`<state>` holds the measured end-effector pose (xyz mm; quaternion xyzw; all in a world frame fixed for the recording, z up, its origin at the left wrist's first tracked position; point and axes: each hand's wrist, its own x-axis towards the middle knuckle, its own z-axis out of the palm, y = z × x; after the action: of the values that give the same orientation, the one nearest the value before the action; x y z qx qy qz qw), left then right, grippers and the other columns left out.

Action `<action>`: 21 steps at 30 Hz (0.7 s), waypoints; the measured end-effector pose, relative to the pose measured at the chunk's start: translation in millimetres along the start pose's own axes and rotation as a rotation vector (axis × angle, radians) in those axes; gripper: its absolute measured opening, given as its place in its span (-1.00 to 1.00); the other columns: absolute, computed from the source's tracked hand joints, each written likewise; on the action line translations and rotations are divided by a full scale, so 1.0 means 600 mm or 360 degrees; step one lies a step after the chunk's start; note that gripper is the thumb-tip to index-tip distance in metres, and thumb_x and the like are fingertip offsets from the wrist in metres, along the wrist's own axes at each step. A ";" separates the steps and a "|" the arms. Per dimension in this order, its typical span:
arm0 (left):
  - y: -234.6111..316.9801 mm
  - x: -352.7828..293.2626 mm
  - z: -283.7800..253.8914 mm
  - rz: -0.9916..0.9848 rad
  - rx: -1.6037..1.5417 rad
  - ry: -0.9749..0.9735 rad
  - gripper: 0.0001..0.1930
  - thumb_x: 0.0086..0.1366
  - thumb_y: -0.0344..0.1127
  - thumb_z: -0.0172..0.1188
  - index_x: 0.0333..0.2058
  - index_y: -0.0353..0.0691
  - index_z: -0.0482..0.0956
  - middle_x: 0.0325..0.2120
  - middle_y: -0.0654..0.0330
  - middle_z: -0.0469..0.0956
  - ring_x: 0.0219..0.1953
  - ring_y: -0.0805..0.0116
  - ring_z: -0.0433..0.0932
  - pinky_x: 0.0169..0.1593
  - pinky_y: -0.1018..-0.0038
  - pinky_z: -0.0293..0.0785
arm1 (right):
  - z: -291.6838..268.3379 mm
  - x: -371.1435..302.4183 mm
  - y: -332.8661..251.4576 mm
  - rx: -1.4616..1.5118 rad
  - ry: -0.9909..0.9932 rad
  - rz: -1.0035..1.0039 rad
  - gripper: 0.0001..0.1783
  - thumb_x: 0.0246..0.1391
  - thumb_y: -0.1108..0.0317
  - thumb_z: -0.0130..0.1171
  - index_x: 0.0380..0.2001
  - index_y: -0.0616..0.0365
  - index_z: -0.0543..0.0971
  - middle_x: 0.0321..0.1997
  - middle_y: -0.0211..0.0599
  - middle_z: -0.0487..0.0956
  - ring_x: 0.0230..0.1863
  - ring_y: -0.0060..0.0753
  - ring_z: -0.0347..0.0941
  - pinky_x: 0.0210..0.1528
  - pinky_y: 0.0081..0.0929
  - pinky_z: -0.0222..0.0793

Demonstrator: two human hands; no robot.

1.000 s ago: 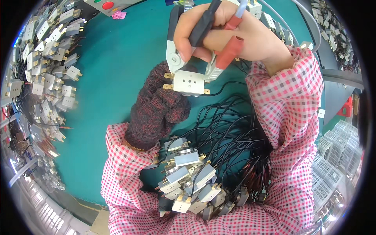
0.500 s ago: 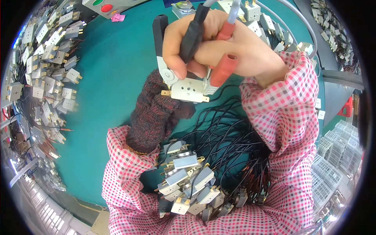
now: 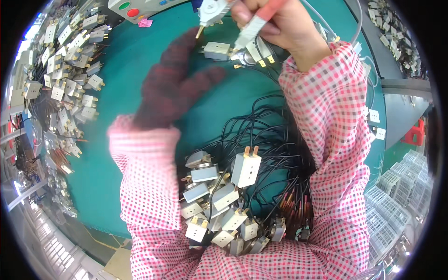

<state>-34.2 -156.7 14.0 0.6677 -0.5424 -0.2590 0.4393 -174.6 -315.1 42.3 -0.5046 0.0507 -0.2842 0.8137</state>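
My left hand (image 3: 175,81), in a dark red and black knitted glove, is smeared by motion. Its thumb and fingers are spread, with nothing visible between them. My bare right hand (image 3: 291,28) is closed around test clips at the top edge: a red-handled clip (image 3: 263,21) with a pale jaw, and a second clip with a pale metal head (image 3: 213,11). Just below the clips lie a white socket-like block (image 3: 217,50) and another block (image 3: 259,50) with brass prongs. Nearer me, a white block with copper prongs (image 3: 246,169) sits above a heap of similar blocks (image 3: 224,198).
Black wires (image 3: 261,116) with copper ends spread right of the heap. More blocks (image 3: 63,74) are piled along the left side. A control box (image 3: 135,9) with green and red buttons stands at the back left. White plastic racks (image 3: 392,200) are at the right.
The test clips have come off the block they gripped, and my right hand has moved up. My left hand has let go and shifted left. A pronged block now shows above the near heap.
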 end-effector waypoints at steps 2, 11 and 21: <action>0.000 0.001 0.005 0.0128 0.0426 -0.0064 -0.50 0.14 -0.30 0.24 0.05 -0.28 0.36 -0.14 0.12 0.53 -0.13 0.36 0.49 -0.02 0.46 0.39 | 0.011 -0.001 -0.010 -0.0137 -0.0065 0.0087 -0.74 -0.10 0.55 -0.13 -0.33 0.30 0.50 -0.64 -0.35 0.44 -0.78 -0.68 0.15 -0.75 -0.75 -0.04; -0.029 -0.011 0.013 -0.0306 -0.1675 -0.0254 -0.46 0.10 -0.23 0.29 0.03 -0.26 0.33 -0.09 0.09 0.45 -0.10 0.28 0.48 -0.02 0.42 0.42 | 0.026 -0.008 -0.036 -0.0513 -0.0353 0.0274 -0.77 -0.14 0.57 -0.09 -0.38 0.31 0.52 -0.50 -0.35 0.48 -0.55 -0.64 0.34 -0.52 -0.68 0.24; -0.049 0.001 0.006 -0.0362 -0.1940 -0.0357 -0.40 0.09 -0.23 0.30 0.09 -0.26 0.30 -0.05 0.08 0.44 -0.06 0.26 0.46 0.00 0.39 0.41 | 0.031 0.000 -0.047 -0.0512 -0.0422 0.0359 -0.72 -0.13 0.58 -0.08 -0.33 0.31 0.55 -0.40 -0.31 0.51 -0.45 -0.59 0.36 -0.42 -0.66 0.25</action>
<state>-22.4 -157.7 -13.4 0.3196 -0.2656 -0.6351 0.6511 -179.5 -309.5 75.3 -0.6519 0.0441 -0.1110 0.7489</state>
